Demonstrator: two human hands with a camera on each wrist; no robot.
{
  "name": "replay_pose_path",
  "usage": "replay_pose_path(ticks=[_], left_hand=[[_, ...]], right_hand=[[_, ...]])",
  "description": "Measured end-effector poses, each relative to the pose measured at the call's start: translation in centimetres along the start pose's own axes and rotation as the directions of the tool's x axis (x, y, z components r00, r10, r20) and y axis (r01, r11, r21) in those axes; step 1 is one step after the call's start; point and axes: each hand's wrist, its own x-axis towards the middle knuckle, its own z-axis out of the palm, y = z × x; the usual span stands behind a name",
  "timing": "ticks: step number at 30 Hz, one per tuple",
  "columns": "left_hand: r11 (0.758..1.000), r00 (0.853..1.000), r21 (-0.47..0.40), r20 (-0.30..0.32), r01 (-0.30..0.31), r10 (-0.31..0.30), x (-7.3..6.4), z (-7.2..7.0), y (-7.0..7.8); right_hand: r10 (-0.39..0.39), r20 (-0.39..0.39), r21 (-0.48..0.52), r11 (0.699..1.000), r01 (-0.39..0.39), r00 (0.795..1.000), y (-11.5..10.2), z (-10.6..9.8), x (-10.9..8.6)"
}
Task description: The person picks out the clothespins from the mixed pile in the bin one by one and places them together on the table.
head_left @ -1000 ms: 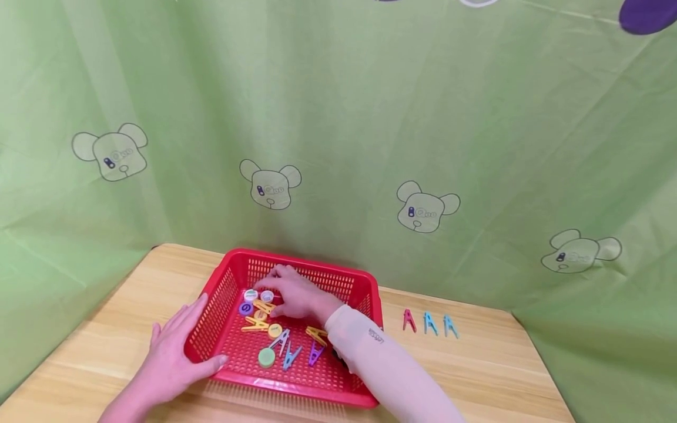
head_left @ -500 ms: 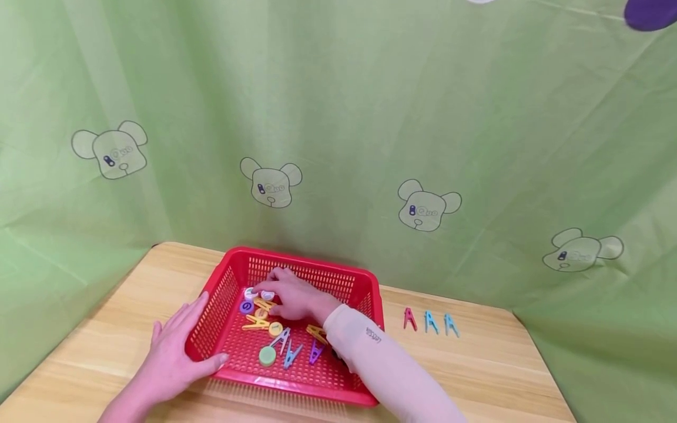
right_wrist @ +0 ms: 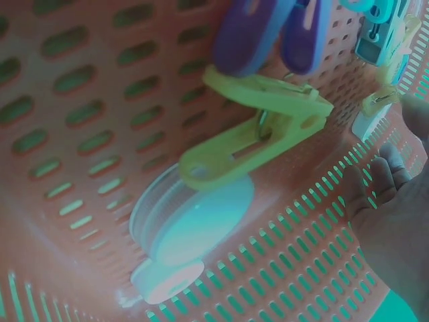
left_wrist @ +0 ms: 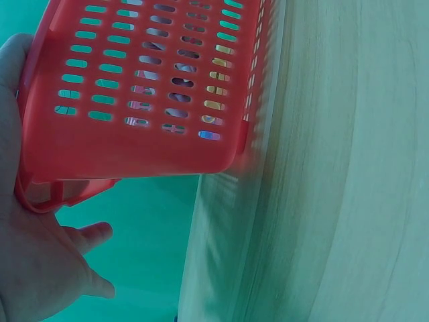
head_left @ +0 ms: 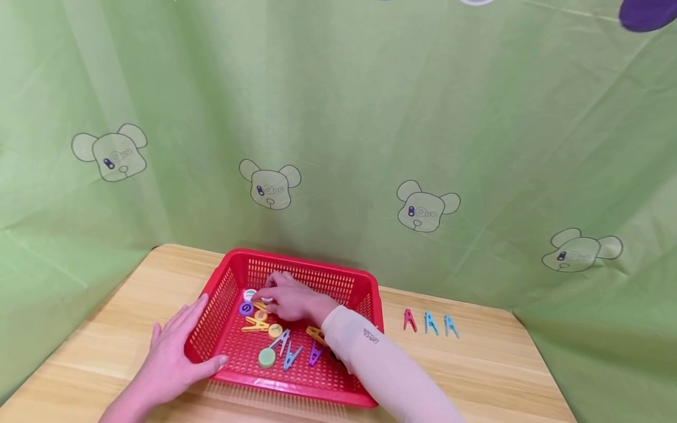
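Note:
My right hand (head_left: 290, 298) reaches into the red basket (head_left: 296, 390), its thumb and index finger around a yellow clothespin (head_left: 260, 305) beside the white bottle caps (head_left: 250, 295). In the right wrist view, the thumb tip meets that clothespin (right_wrist: 379, 99), while the other fingers bend loosely. The hand covers much of one cap. My left hand (head_left: 171, 352) lies spread along the basket's left side, thumb over the front rim and straight fingers at the left wall. Near the right hand lie a purple cap (head_left: 245, 308), yellow caps (head_left: 275, 331) and another yellow clothespin (head_left: 256, 324).
Nearer the basket's front are a green cap (head_left: 267, 357), a blue clothespin (head_left: 292, 356) and a purple clothespin (head_left: 315, 353). A pink clothespin (head_left: 409, 319) and two blue clothespins (head_left: 431, 323) stand in a row on the wooden table (head_left: 476, 364). Behind hangs a green curtain (head_left: 338, 117).
My right thumb and index finger have drawn closer together and down toward the yellow clothespin, covering more of it. My left hand and the basket stay where they were.

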Motion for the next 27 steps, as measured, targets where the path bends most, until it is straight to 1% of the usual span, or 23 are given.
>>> replay_pose_path(ticks=[4, 13, 22, 27], left_hand=[[1.000, 1.000, -0.004, 0.003, 0.008, -0.008, 0.02, -0.09, -0.07], [1.000, 1.000, -0.006, -0.001, 0.003, -0.003, -0.02, -0.06, 0.03], [1.000, 1.000, 0.001, 0.001, 0.008, -0.008, 0.00, -0.14, -0.04], [1.000, 1.000, 0.003, -0.009, -0.012, 0.012, -0.02, 0.10, -0.09]], right_hand=[[0.002, -0.008, 0.016, 1.000, -0.002, 1.000, 0.03, 0.01, 0.02], [-0.007, -0.023, -0.012, 1.000, 0.006, 1.000, 0.08, -0.02, -0.10], [-0.012, -0.009, -0.015, 1.000, 0.012, 1.000, 0.08, -0.02, 0.05], [0.001, 0.004, -0.023, 1.000, -0.001, 1.000, 0.12, 0.00, -0.04]])
